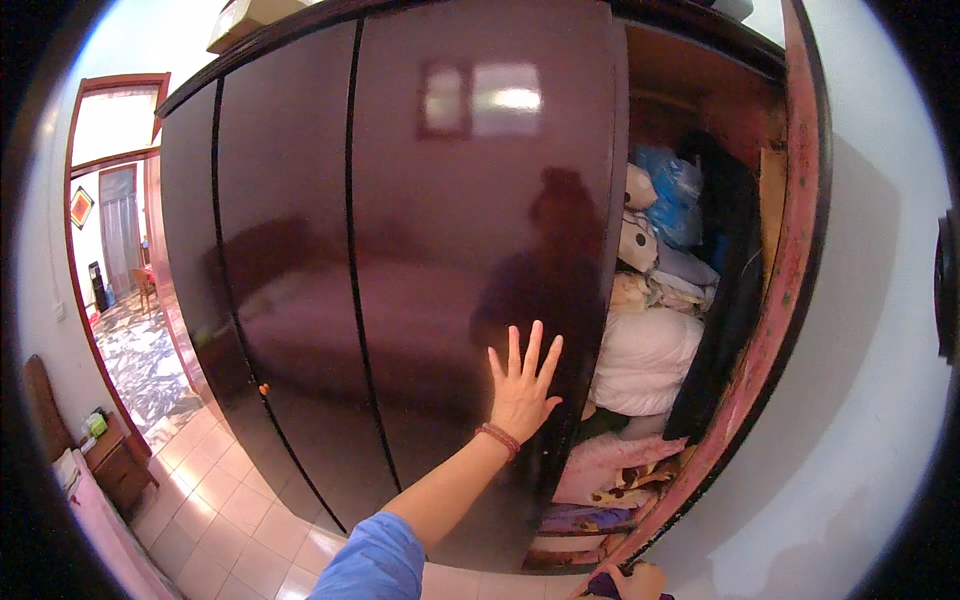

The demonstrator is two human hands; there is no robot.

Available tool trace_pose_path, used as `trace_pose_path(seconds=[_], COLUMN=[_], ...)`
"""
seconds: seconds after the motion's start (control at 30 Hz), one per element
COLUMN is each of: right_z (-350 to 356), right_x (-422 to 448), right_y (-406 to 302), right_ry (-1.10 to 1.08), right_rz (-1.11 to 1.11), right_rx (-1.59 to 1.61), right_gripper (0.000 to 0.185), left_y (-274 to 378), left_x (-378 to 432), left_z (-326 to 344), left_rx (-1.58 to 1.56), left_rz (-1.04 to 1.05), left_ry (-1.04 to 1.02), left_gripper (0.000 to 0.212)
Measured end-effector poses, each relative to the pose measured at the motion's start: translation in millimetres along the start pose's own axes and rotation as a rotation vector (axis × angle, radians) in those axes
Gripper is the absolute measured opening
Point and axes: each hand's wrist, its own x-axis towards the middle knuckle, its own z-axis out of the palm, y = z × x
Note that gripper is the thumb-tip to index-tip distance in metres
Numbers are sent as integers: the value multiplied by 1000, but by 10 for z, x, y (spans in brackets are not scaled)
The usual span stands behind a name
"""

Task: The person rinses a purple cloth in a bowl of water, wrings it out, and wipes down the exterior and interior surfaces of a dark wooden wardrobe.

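My left hand (pixel 523 394) is raised with its fingers spread and its palm toward a glossy dark brown wardrobe door (pixel 450 225). It looks pressed against the surface, near that door's right side. At the bottom edge, partly cut off, my right hand (pixel 641 581) is closed around a bit of dark purple cloth (pixel 602 586), beside the lower end of the open wardrobe door (pixel 806 187). Inside the open section, a folded white quilt (pixel 649 360) lies among stacked bedding. Above it are a blue plastic bag (pixel 671 195) and dark hanging clothing (pixel 724 285). Pink fabric (pixel 611 465) lies lower down.
Another wardrobe panel (pixel 281 187) is shut at the left. A cardboard box (pixel 255 22) rests on top. Farther left are a doorway (pixel 120 292), a wooden nightstand (pixel 118 461) and a pink-covered bed (pixel 105 525). The white wall (pixel 862 337) stands close at the right.
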Motion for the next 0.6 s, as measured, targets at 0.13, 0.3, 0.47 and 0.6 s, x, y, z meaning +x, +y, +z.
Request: trace_pose_path(seconds=[0.13,0.3,0.47,0.6], right_z=[267,532,711,794], right_x=[221,399,499,515], right_y=[-194,-295,-246,-180], right_ry=[3,64,-59,159], right_rz=[-24,-77,64,-70], right_rx=[19,17,-144,-118], right_gripper=[61,59,54,59], left_y=[-34,-27,-13,-24], left_x=[86,83,58,34], left_z=[153,189,98,23], left_rx=[102,147,159,179], left_rz=[-2,-2,5,26], left_ry=[-2,5,-10,-30], left_gripper=[120,121,119,106])
